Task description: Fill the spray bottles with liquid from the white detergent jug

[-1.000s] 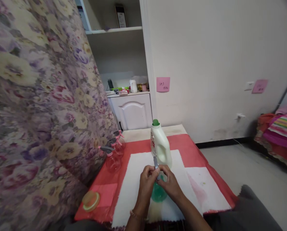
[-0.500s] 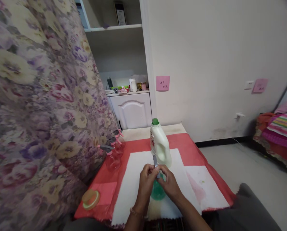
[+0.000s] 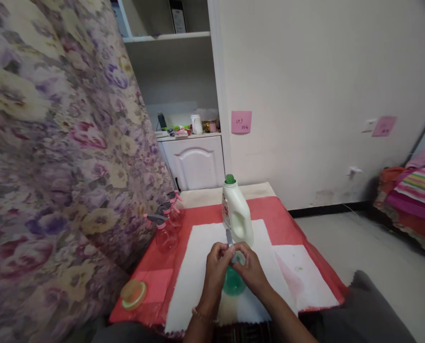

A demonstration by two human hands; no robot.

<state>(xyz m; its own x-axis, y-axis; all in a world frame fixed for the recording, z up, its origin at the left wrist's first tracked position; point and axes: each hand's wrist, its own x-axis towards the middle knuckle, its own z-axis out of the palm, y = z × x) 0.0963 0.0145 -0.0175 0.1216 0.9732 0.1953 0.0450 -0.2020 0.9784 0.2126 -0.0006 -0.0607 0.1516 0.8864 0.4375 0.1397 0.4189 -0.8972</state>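
A round green spray bottle (image 3: 234,282) stands on the white cloth, close in front of me. Its grey spray head (image 3: 229,237) points up and away from me. From the left, my left hand (image 3: 216,264) pinches the grey head with thumb and fingers. My right hand (image 3: 251,270) closes on the same head from the right, fingertips meeting the left ones. The bottle's neck is partly hidden behind the fingers. Just beyond the hands stands a pale green detergent jug (image 3: 242,214) with a green top.
Several clear spray bottles with pink collars (image 3: 167,237) line the red table's left edge. A round yellowish lid-like thing (image 3: 133,294) lies at front left. A stained white cloth (image 3: 307,276) lies at right. A floral curtain (image 3: 65,190) hangs on the left.
Both hands keep their grip on the spray head, with barely any movement. The whole view has shifted very slightly.
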